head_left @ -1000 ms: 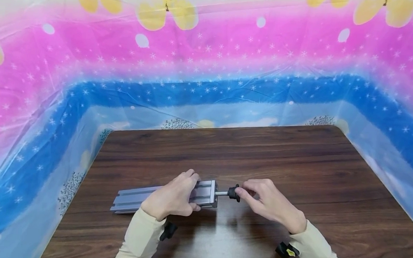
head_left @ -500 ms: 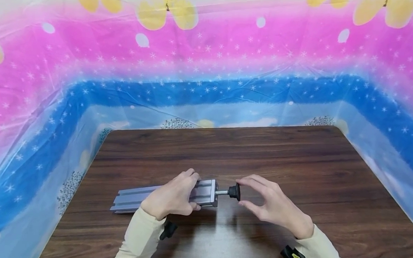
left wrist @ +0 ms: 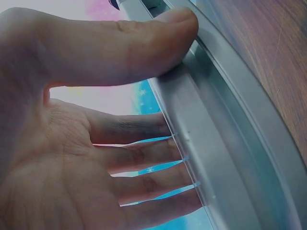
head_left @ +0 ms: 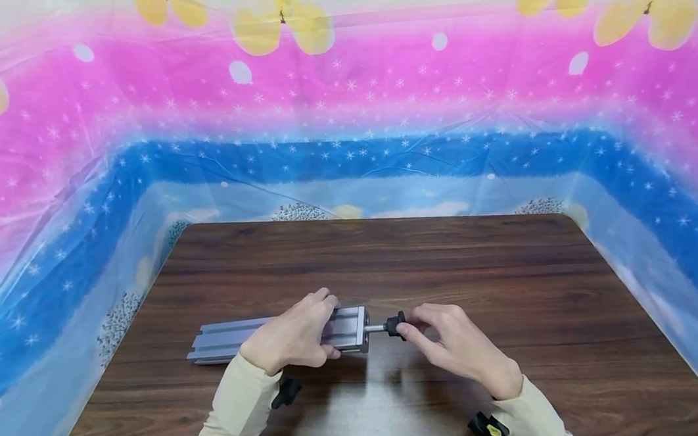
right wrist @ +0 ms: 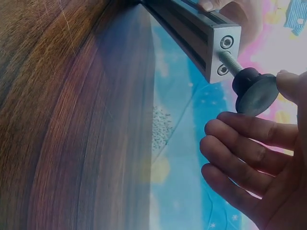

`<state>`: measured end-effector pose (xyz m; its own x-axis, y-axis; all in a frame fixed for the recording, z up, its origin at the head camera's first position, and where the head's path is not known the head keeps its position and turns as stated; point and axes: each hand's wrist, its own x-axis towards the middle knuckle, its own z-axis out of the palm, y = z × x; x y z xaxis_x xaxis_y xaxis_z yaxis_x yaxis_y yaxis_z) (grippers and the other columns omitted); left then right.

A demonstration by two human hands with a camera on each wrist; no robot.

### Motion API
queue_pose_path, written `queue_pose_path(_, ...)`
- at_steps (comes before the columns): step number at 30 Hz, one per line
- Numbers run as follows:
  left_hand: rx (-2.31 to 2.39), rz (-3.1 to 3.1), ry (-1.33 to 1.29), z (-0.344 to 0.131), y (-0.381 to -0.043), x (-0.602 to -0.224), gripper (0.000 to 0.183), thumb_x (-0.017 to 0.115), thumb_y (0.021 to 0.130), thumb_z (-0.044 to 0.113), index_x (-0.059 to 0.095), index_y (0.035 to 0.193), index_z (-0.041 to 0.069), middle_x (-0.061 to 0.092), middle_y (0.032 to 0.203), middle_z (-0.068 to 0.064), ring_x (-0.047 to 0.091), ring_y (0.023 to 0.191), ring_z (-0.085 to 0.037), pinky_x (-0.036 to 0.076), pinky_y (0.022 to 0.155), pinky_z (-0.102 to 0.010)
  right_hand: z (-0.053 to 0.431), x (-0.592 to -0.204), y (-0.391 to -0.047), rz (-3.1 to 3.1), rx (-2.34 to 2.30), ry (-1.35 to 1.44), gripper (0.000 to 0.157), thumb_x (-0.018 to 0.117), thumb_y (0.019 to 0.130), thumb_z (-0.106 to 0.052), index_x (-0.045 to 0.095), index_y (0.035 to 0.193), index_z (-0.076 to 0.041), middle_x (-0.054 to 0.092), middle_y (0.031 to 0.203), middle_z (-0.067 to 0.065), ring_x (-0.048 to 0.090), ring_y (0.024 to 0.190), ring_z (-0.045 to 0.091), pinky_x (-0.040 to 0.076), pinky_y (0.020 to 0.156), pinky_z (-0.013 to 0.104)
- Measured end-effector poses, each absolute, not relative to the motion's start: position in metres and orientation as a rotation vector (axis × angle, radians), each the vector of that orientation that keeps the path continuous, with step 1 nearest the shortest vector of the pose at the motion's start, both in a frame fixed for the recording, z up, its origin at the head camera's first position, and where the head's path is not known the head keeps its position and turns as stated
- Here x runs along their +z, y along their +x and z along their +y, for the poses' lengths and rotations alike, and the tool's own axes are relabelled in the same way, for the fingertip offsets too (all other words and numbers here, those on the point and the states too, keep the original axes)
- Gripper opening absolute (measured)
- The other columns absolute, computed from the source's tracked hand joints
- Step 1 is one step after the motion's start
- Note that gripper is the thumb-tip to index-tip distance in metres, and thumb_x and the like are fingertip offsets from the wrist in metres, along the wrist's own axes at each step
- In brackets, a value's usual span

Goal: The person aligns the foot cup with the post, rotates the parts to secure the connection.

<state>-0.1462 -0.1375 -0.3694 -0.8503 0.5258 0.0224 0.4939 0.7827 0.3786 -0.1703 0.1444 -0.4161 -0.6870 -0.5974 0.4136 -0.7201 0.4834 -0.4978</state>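
Note:
A silver aluminium profile [head_left: 224, 338] with slots along its sides lies lengthwise over the table. My left hand [head_left: 290, 330] grips it near its right end, thumb on the near side and fingers over the far side; in the left wrist view the thumb [left wrist: 163, 43] presses along a slot. From the end plate [right wrist: 220, 55], which has two socket-head screws, sticks a threaded rod [right wrist: 231, 63] carrying a black levelling foot [right wrist: 258, 95]. My right hand [head_left: 463, 349] pinches the rim of this foot between thumb and index finger. Its other fingers are bent and apart from the foot.
The dark wood-grain table [head_left: 383, 253] reaches well beyond both hands. A pink and blue printed cloth [head_left: 354, 113] hangs around its back and sides. Black wrist-worn devices [head_left: 486, 426] sit below both sleeves.
Half a second ago the right fingers were spread wider round the foot; the hand has since turned and its thumb has moved up. The left hand and profile keep their place.

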Motion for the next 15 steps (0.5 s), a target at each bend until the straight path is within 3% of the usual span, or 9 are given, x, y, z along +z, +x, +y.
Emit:
queue_pose_path(3,0.579,2.886,0.833,-0.137,-0.146,-0.370,0.045,0.085,0.075,0.013,0.060,0.109,-0.003,0.050,0.093,-0.007,0.043,0.079,-0.018,0.041,0.070,-0.032,0.147,-0.415,-0.169,-2.563,0.971,1.127,0.013,0.060,0.103,-0.029,0.068,0.092,-0.027,0.067,0.082,-0.015,0.060,0.074,-0.005,0.053,0.067,0.024)
queue_pose_path(6,0.584,2.883,0.823,-0.138,-0.146,-0.370,0.046,0.086,0.075,0.013,0.060,0.109,-0.003,0.050,0.094,-0.007,0.043,0.079,-0.018,0.041,0.070,-0.032,0.151,-0.414,-0.168,-2.542,0.937,1.120,0.013,0.064,0.100,-0.029,0.072,0.104,-0.019,0.072,0.094,-0.011,0.067,0.085,0.000,0.057,0.076,0.029)
queue_pose_path(10,0.585,2.885,0.812,-0.138,-0.146,-0.370,0.049,0.087,0.075,0.013,0.060,0.112,-0.005,0.052,0.096,-0.008,0.045,0.080,-0.018,0.043,0.070,-0.033,0.156,-0.416,-0.166,-2.422,0.908,1.159,0.046,0.078,0.089,-0.028,0.066,0.129,-0.009,0.071,0.120,0.001,0.069,0.109,0.014,0.056,0.091,0.034)
queue_pose_path(12,0.584,2.888,0.814,-0.138,-0.146,-0.370,0.050,0.087,0.074,0.013,0.060,0.112,-0.005,0.052,0.096,-0.008,0.045,0.081,-0.018,0.043,0.070,-0.033,0.157,-0.417,-0.165,-2.345,0.915,1.205,0.061,0.084,0.084,-0.026,0.061,0.137,-0.007,0.068,0.128,0.006,0.067,0.116,0.019,0.053,0.097,0.030)
queue_pose_path(15,0.587,2.887,0.817,-0.138,-0.146,-0.369,0.050,0.087,0.074,0.012,0.060,0.112,-0.005,0.052,0.096,-0.009,0.045,0.080,-0.018,0.043,0.070,-0.032,0.157,-0.419,-0.166,-2.247,0.944,1.281,0.071,0.087,0.079,-0.018,0.057,0.141,-0.004,0.064,0.132,0.011,0.065,0.120,0.022,0.046,0.104,0.020)
